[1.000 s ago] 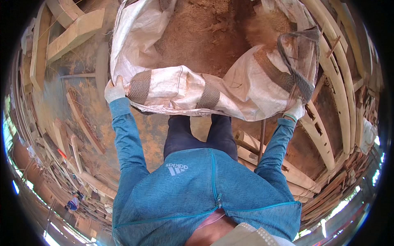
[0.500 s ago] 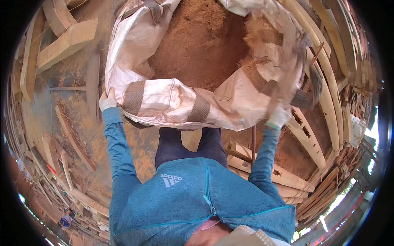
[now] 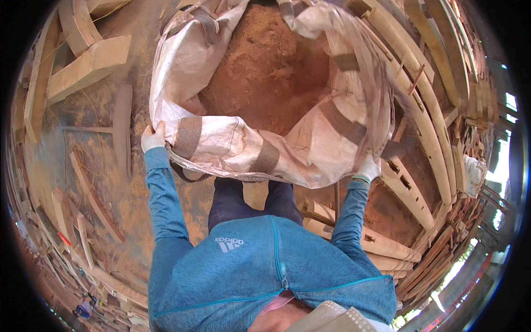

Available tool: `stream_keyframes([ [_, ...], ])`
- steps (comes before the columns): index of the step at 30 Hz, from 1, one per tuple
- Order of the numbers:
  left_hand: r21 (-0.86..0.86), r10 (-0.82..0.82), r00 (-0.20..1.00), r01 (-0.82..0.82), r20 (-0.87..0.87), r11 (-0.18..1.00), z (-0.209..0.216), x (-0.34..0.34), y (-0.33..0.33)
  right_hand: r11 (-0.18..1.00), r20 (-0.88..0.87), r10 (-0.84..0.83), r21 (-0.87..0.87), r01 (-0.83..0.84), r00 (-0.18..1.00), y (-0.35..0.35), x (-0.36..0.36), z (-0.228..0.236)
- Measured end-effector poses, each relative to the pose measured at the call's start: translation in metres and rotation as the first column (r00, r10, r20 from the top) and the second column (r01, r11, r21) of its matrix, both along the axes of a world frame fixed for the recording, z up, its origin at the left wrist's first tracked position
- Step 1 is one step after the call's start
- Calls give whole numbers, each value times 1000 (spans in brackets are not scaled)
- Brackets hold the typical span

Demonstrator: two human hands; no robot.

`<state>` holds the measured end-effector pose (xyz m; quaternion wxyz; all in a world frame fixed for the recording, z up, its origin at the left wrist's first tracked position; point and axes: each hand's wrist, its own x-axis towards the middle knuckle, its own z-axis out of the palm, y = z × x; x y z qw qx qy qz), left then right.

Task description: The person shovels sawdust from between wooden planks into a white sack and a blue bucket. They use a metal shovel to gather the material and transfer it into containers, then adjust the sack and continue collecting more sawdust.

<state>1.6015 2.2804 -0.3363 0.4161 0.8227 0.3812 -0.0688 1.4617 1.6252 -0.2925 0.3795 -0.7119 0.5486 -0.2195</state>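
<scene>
A large white woven bulk bag (image 3: 221, 133) with brown straps stands with its mouth gaping in front of my legs. Brown sawdust (image 3: 260, 72) fills the inside that I can see. My left hand (image 3: 154, 138), in a whitish glove, is closed on the near left corner of the bag's rim. At the near right corner, my right hand (image 3: 369, 167), gloved as well, grips the rim. Its fingers are partly hidden by the folded cloth. Between my hands the near rim folds outward and sags.
Long curved timbers with cut slots (image 3: 409, 191) lie to the right of the bag. A thick wooden beam (image 3: 91, 66) and several loose wood pieces (image 3: 99, 196) lie at the left on the dusty floor. Stacked planks (image 3: 437, 260) rise at the lower right.
The right side of the bag, blurred before, has swung and now hangs in clearer folds. My right hand has come slightly inward and nearer; my left hand has shifted slightly right.
</scene>
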Motion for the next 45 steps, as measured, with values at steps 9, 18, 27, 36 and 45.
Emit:
stream_keyframes([
  [9,181,-97,992,81,80,980,-2,-6,-8,386,-227,91,-890,-245,970,81,110,117],
  [18,341,94,987,-134,131,930,20,-18,-51,328,-497,784,-176,-928,371,123,378,-99],
  [27,524,311,938,-344,153,779,12,-52,-64,136,-685,693,-183,-974,226,-80,601,-208],
  [36,430,328,940,-337,98,838,13,-58,-54,534,-678,582,-98,-840,449,-158,578,-214],
  [45,901,-150,936,349,-319,257,53,42,-103,99,-603,797,75,-992,34,15,593,-190],
])
